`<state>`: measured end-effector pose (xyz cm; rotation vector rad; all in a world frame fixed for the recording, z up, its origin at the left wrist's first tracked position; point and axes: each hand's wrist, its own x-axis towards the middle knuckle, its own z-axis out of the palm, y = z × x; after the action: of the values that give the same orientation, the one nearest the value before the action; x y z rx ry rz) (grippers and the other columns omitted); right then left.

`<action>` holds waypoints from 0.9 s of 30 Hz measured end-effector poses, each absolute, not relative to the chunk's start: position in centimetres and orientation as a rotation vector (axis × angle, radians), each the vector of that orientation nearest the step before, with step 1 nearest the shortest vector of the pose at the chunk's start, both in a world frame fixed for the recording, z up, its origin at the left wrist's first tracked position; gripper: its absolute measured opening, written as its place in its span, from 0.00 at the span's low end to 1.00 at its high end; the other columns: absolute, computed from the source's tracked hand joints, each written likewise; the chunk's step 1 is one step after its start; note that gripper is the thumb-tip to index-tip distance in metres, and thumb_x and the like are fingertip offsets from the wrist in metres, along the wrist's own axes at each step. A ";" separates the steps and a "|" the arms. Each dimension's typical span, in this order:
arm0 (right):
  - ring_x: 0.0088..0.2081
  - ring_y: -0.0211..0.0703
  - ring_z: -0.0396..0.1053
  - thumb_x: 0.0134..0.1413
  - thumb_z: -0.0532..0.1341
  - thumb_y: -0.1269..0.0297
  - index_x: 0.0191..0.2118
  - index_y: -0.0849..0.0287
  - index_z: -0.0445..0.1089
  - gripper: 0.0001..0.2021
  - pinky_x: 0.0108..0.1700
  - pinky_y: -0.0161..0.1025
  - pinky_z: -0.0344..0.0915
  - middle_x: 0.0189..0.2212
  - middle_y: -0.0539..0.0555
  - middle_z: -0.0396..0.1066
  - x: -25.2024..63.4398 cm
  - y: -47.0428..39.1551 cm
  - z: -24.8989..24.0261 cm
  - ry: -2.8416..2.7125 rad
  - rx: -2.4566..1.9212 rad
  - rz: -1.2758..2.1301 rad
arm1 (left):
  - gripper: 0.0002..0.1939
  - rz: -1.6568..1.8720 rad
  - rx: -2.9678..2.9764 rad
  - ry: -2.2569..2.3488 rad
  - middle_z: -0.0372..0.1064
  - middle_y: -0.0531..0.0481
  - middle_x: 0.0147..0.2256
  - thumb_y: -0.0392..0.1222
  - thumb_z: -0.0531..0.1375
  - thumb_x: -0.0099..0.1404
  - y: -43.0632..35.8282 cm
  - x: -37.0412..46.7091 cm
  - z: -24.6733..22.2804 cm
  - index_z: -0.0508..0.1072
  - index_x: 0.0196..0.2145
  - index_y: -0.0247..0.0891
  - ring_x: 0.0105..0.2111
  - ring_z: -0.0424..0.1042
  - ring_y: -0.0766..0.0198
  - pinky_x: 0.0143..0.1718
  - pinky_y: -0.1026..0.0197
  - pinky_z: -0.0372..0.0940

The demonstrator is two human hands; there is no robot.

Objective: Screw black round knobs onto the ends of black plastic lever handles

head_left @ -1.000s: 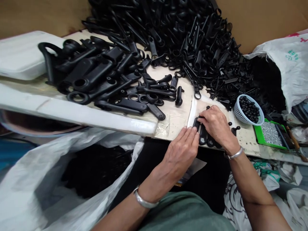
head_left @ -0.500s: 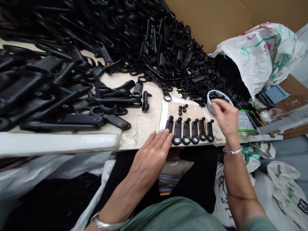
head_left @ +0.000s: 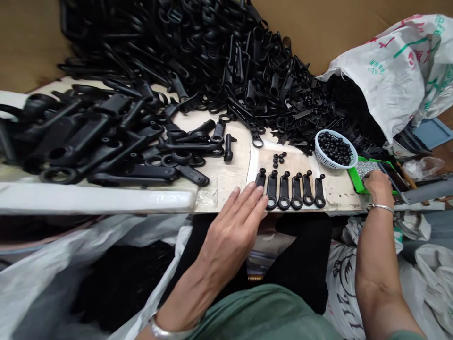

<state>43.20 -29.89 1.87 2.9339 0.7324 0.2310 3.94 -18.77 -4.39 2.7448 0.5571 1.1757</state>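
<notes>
My left hand (head_left: 237, 222) lies flat at the table's front edge. Its fingers are stretched out, and the fingertips rest over the lower end of the leftmost black lever-like part (head_left: 261, 177). To the right of it several matching parts (head_left: 284, 189) stand in a row, each with a ring at the near end and a small round black piece at the far end. My right hand (head_left: 379, 186) dips into a green tray (head_left: 357, 182) of small silver metal pieces (head_left: 364, 167). Its fingers are drawn together among them; whatever they pinch is hidden.
A light blue basket (head_left: 318, 156) of round black pieces stands left of the tray. Several loose round pieces (head_left: 279, 159) lie behind the row. Heaps of black plastic parts (head_left: 198, 56) cover the back and left. A white sack (head_left: 385, 71) lies open at right.
My right hand has moved from above the blue basket, right and down, into the green tray. The left hand stays flat by the row. The view has shifted left.
</notes>
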 end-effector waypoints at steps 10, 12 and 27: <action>0.42 0.58 0.73 0.55 0.61 0.67 0.44 0.62 0.79 0.13 0.41 0.47 0.63 0.37 0.68 0.76 44.8 -31.6 1.9 0.847 2.988 0.215 | 0.11 1.040 2.193 0.172 0.78 0.39 0.43 0.32 0.54 0.71 -22.9 6.5 -3.5 0.76 0.44 0.31 0.43 0.79 0.60 0.46 0.62 0.74; 0.40 0.56 0.73 0.56 0.60 0.65 0.43 0.62 0.79 0.13 0.40 0.47 0.62 0.36 0.68 0.76 44.9 -32.0 1.8 0.886 3.019 0.248 | 0.11 0.748 1.992 0.223 0.79 0.43 0.41 0.37 0.55 0.71 -23.7 7.1 -3.6 0.77 0.44 0.34 0.40 0.79 0.61 0.43 0.63 0.73; 0.36 0.47 0.75 0.56 0.63 0.56 0.41 0.56 0.77 0.12 0.41 0.44 0.70 0.38 0.61 0.78 38.1 -33.8 4.3 1.551 3.404 0.278 | 0.20 0.105 0.412 0.307 0.73 0.32 0.52 0.52 0.61 0.68 -25.5 10.8 -4.9 0.76 0.47 0.31 0.52 0.74 0.52 0.58 0.47 0.62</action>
<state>38.10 -33.79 4.30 3.4043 1.5512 0.2785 10.82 -25.49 -4.89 0.4123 0.3067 0.1052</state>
